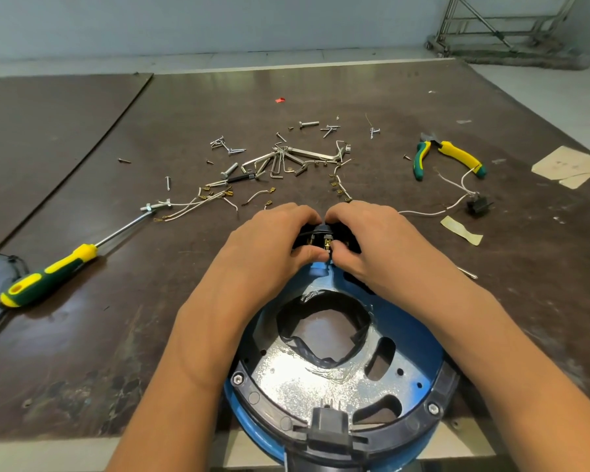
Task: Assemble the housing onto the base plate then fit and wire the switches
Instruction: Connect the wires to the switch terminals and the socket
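Quick headcount of what's lying on this tabletop [82,335]

I'm counting one blue housing [419,338], one yellow-green screwdriver [48,277], one pair of pliers [448,158] and one fanned bunch of hex keys [280,161]. Two hands are showing, left hand [269,240] and right hand [372,240], sharing one black switch block [321,232]. One more black switch [479,206] is sitting off right. Loose screws [309,124] are running past a dozen, white wires [184,203] are numbering several, and pale paper scraps [462,230] are coming to at least two.
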A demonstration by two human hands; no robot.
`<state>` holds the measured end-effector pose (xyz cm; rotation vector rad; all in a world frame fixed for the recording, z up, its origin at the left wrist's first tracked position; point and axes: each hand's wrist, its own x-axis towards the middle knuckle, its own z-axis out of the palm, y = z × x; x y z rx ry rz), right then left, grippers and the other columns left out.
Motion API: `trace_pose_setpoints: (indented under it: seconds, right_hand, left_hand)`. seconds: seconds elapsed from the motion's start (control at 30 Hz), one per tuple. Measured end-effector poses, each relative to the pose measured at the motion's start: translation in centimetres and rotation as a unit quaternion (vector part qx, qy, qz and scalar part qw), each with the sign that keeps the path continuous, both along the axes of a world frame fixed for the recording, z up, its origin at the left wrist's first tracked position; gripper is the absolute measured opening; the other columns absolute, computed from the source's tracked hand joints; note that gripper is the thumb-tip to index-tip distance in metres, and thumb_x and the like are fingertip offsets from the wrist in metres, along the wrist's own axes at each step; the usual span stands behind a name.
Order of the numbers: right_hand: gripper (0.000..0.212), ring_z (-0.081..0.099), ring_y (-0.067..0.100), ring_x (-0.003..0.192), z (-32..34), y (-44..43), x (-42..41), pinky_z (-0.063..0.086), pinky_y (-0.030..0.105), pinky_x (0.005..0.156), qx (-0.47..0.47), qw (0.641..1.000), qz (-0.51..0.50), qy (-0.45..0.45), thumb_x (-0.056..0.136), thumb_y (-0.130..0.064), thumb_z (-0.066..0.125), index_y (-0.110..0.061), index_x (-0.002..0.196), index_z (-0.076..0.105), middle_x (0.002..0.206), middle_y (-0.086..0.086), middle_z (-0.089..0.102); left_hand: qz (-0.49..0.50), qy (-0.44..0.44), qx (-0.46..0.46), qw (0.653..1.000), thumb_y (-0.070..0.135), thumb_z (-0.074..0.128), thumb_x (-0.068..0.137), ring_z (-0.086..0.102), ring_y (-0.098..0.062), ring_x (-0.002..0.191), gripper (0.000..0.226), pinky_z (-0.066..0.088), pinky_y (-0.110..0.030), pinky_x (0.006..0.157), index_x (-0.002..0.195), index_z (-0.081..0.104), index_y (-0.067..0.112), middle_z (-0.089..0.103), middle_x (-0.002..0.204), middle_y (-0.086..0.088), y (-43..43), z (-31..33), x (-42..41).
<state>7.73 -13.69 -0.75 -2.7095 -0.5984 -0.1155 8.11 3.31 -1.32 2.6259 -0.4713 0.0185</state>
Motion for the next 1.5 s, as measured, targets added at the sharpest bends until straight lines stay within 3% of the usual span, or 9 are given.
trace_pose_setpoints:
  seconds: [0.27, 0.37, 0.53, 0.83, 1.0, 1.23, 1.4, 1.5]
  right_hand:
    - [0.028, 0.053, 0.017, 0.093, -0.3, -0.1, 0.0, 0.039, 0.027, 0.074, 0.019, 1.0, 0.003, -0.002, 0.095, -0.024, 0.056, -0.018, 0.122, 0.059, 0.107, 0.003, 0.061]
    - [0.038, 0.052, 0.013, 0.097, -0.5, -0.4, 0.0, 0.04, 0.025, 0.078, 0.02, 1.0, 0.01, -0.007, 0.091, -0.025, 0.061, -0.021, 0.128, 0.057, 0.111, -0.001, 0.061]
    - [0.052, 0.05, 0.013, 0.098, -0.5, -0.7, -0.1, 0.045, 0.03, 0.082, -0.002, 1.0, 0.029, -0.013, 0.084, -0.041, 0.07, -0.024, 0.131, 0.055, 0.109, -0.004, 0.057]
    - [0.04, 0.05, 0.012, 0.096, -0.8, -0.9, 0.4, 0.043, 0.028, 0.079, 0.021, 0.999, 0.035, -0.016, 0.09, -0.033, 0.064, -0.027, 0.129, 0.057, 0.102, -0.007, 0.056]
    - [0.04, 0.049, 0.011, 0.09, -0.9, -0.9, 0.3, 0.038, 0.026, 0.074, 0.032, 0.999, 0.036, -0.02, 0.091, -0.044, 0.062, -0.026, 0.127, 0.059, 0.099, -0.007, 0.055]
    - [0.041, 0.051, 0.014, 0.098, -0.8, -0.9, 0.6, 0.043, 0.031, 0.082, 0.021, 0.999, 0.036, -0.008, 0.094, -0.039, 0.062, -0.021, 0.131, 0.059, 0.108, -0.002, 0.059]
    - [0.039, 0.054, 0.016, 0.1, -0.6, -0.8, 0.5, 0.047, 0.034, 0.085, 0.024, 0.999, 0.034, 0.004, 0.093, -0.039, 0.063, -0.023, 0.129, 0.061, 0.108, -0.001, 0.06]
    - [0.039, 0.054, 0.015, 0.098, -0.7, -1.0, 0.6, 0.046, 0.031, 0.083, 0.021, 0.999, 0.032, -0.001, 0.092, -0.039, 0.064, -0.023, 0.127, 0.061, 0.106, -0.002, 0.061]
  left_hand:
    - [0.006, 0.008, -0.038, 0.999, 0.044, 0.075, 0.083, 0.058, -0.012, 0.111, 0.049, 0.05, -0.039, 0.095, 0.127, 0.061, 0.029, 0.065, 0.118, 0.008, 0.3, -0.1, 0.1]
    - [0.002, 0.026, -0.07, 0.997, 0.032, 0.077, 0.083, 0.058, -0.008, 0.115, 0.052, 0.046, -0.029, 0.102, 0.132, 0.061, 0.027, 0.066, 0.125, 0.007, 0.9, 0.2, -0.1]
    - [-0.003, 0.047, -0.097, 0.994, 0.018, 0.074, 0.086, 0.058, -0.004, 0.116, 0.049, 0.043, -0.027, 0.104, 0.133, 0.062, 0.026, 0.067, 0.126, 0.009, 1.5, 0.6, -0.2]
    - [-0.004, -0.001, -0.075, 0.997, 0.023, 0.074, 0.086, 0.06, -0.008, 0.11, 0.041, 0.045, -0.027, 0.098, 0.126, 0.066, 0.029, 0.071, 0.116, 0.009, 0.9, 0.3, -0.3]
    - [-0.004, 0.006, -0.081, 0.997, 0.024, 0.074, 0.087, 0.059, -0.007, 0.112, 0.041, 0.046, -0.03, 0.099, 0.127, 0.065, 0.029, 0.069, 0.117, 0.01, 1.0, 0.1, -0.1]
    - [-0.009, 0.017, -0.087, 0.996, 0.039, 0.075, 0.084, 0.054, -0.007, 0.123, 0.062, 0.043, -0.028, 0.107, 0.141, 0.053, 0.026, 0.061, 0.134, 0.008, 1.3, -0.3, 0.1]
    - [-0.026, 0.025, -0.083, 0.996, 0.035, 0.071, 0.088, 0.06, -0.004, 0.103, 0.039, 0.047, -0.023, 0.088, 0.126, 0.065, 0.029, 0.069, 0.115, 0.011, 0.9, 0.0, 0.1]
    - [-0.027, 0.025, -0.075, 0.996, 0.034, 0.071, 0.088, 0.059, -0.005, 0.1, 0.036, 0.048, -0.026, 0.088, 0.124, 0.065, 0.029, 0.069, 0.111, 0.011, 0.9, -0.1, 0.2]
